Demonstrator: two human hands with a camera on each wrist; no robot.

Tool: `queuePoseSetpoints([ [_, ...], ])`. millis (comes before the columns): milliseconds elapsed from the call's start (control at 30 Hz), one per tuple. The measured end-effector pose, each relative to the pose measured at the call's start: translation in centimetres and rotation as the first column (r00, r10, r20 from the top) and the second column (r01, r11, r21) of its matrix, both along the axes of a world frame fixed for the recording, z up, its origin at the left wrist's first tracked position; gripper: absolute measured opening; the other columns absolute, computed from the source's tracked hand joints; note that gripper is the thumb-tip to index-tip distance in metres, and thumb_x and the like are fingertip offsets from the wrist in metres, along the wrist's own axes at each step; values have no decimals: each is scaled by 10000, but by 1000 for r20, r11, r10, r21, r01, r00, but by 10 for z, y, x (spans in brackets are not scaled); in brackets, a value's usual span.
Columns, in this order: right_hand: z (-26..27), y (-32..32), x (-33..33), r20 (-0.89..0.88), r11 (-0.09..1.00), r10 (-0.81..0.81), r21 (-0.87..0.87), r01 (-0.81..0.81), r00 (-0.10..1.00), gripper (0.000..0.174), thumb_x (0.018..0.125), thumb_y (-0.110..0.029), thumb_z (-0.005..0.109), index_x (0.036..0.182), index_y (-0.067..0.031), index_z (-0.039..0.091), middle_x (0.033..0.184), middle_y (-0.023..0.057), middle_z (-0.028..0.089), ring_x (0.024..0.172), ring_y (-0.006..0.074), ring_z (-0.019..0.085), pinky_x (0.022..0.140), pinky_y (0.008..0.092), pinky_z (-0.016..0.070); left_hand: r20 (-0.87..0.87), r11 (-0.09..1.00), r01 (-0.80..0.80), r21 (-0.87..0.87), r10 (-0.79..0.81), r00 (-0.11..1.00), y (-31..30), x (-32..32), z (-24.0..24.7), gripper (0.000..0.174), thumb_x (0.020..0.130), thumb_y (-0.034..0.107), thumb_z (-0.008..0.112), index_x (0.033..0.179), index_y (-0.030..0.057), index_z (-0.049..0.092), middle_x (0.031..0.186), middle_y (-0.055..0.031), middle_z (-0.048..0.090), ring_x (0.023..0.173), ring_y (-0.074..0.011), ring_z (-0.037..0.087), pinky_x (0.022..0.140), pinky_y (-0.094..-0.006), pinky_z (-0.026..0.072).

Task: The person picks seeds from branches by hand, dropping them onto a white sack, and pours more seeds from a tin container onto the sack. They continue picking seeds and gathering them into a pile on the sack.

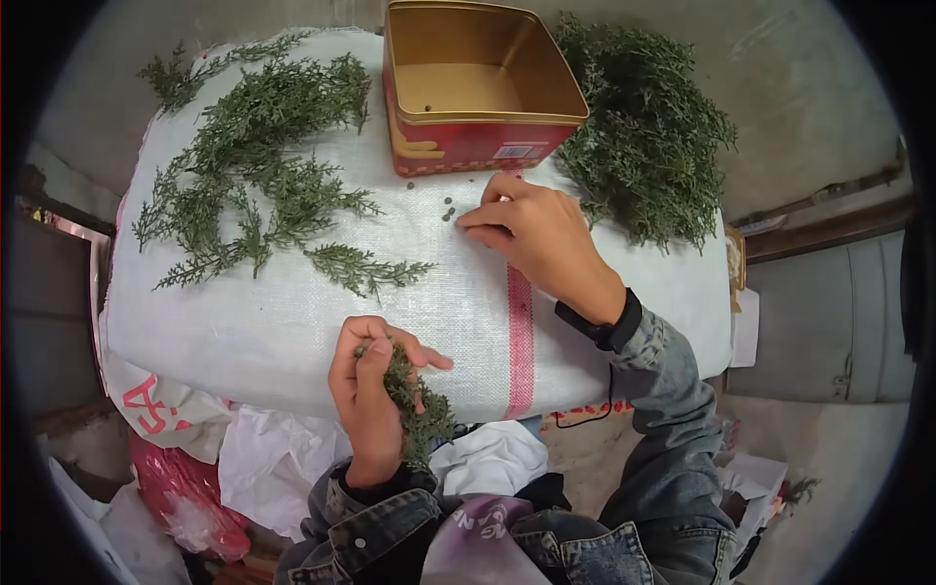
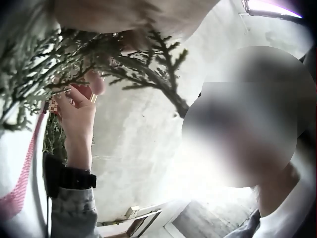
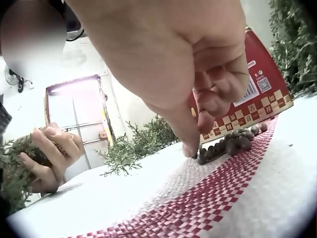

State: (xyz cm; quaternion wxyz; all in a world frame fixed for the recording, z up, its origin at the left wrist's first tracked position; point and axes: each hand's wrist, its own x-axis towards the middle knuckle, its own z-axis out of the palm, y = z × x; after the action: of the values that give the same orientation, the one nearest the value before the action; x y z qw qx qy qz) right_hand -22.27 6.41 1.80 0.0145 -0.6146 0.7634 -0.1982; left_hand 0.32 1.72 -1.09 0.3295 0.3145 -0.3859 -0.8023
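My left hand (image 1: 375, 390) grips a green conifer sprig (image 1: 424, 414) near the front of the white woven sack, its tips hanging past the wrist. Beyond it, my right hand (image 1: 546, 234) reaches down to the sack with curled fingers. In the right wrist view, its thumb tip is right at one end of a small heap of dark round berries (image 3: 233, 145); I cannot tell whether it pinches one. A few loose berries (image 1: 448, 210) lie beside the fingertips in the head view. Just behind stands an open red tin (image 1: 468, 144) with a gold inside, one small dark berry in it.
Conifer sprigs (image 1: 263, 146) spread over the left of the white sack (image 1: 292, 322). A dense green pile of sprigs (image 1: 643, 136) fills the right back, against the tin. Bags (image 1: 273, 463) lie below the front left edge. A wall rises behind.
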Motion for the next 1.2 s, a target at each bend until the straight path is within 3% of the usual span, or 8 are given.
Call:
queuePoseSetpoints([
  [300, 10, 2, 10, -42, 999, 27, 47, -25, 999, 132, 804, -108, 725, 932, -99, 755, 868, 30, 664, 726, 226, 662, 635, 351, 500, 15, 996, 86, -23, -85, 996, 0, 6, 7, 135, 1024, 168, 427, 966, 46, 437, 751, -74, 519, 503, -143, 527, 424, -219, 385],
  [333, 28, 7, 19, 255, 999, 10, 47, -23, 967, 111, 815, -71, 723, 925, -66, 743, 890, 46, 679, 746, 194, 668, 648, 325, 509, -17, 995, 87, -41, -88, 996, 1, 5, 8, 139, 1024, 173, 441, 970, 45, 437, 750, -75, 517, 499, -136, 519, 430, -219, 385],
  [467, 70, 40, 57, 826, 993, 25, -88, 84, 563, 54, 843, 20, 718, 894, 25, 701, 954, 121, 694, 826, 153, 664, 713, 274, 537, -117, 995, 53, -80, -63, 991, 8, 8, 13, 131, 1019, 154, 489, 990, 33, 446, 758, -70, 522, 515, -109, 507, 460, -215, 393],
  [633, 49, 50, 98, 929, 951, 63, -167, 261, 364, 103, 844, 39, 717, 937, 44, 674, 962, 145, 676, 872, 191, 665, 766, 286, 546, -252, 992, 27, -120, -56, 966, 20, -6, 27, 106, 990, 77, 555, 1007, 8, 476, 766, -39, 538, 573, -59, 494, 511, -198, 391],
  [733, 35, 49, 107, 983, 909, 178, -184, 374, 50, 150, 859, 11, 715, 992, 43, 653, 980, 133, 657, 913, 186, 643, 803, 293, 526, -229, 983, 9, -184, -52, 972, 22, -7, 25, 101, 976, 57, 574, 999, 3, 492, 749, -14, 535, 584, -38, 469, 522, -190, 367],
  [867, 16, 51, 107, 937, 904, 327, -272, 329, -126, 205, 895, 72, 657, 1096, 85, 622, 1060, 160, 648, 894, 188, 671, 805, 289, 572, -158, 960, -3, -281, -43, 986, 24, -6, 25, 85, 955, 33, 590, 983, 1, 517, 714, 27, 524, 598, -10, 427, 537, -178, 332],
  [1033, 12, 50, 113, 924, 896, 353, -288, 338, -149, 178, 897, 77, 651, 1072, 90, 622, 1056, 160, 638, 927, 196, 663, 835, 299, 566, -129, 950, -58, -306, 19, 991, 25, -5, 25, 76, 925, 6, 603, 966, 4, 540, 693, 54, 514, 612, 6, 396, 547, -170, 309],
  [1200, 5, 54, 112, 933, 875, 358, -353, 332, 47, 187, 891, 89, 651, 1076, 94, 621, 1077, 163, 632, 965, 190, 653, 850, 294, 561, -103, 952, -29, -304, -3, 995, 23, -4, 25, 85, 899, -17, 618, 947, 6, 552, 697, 55, 516, 620, 8, 390, 548, -171, 306],
])
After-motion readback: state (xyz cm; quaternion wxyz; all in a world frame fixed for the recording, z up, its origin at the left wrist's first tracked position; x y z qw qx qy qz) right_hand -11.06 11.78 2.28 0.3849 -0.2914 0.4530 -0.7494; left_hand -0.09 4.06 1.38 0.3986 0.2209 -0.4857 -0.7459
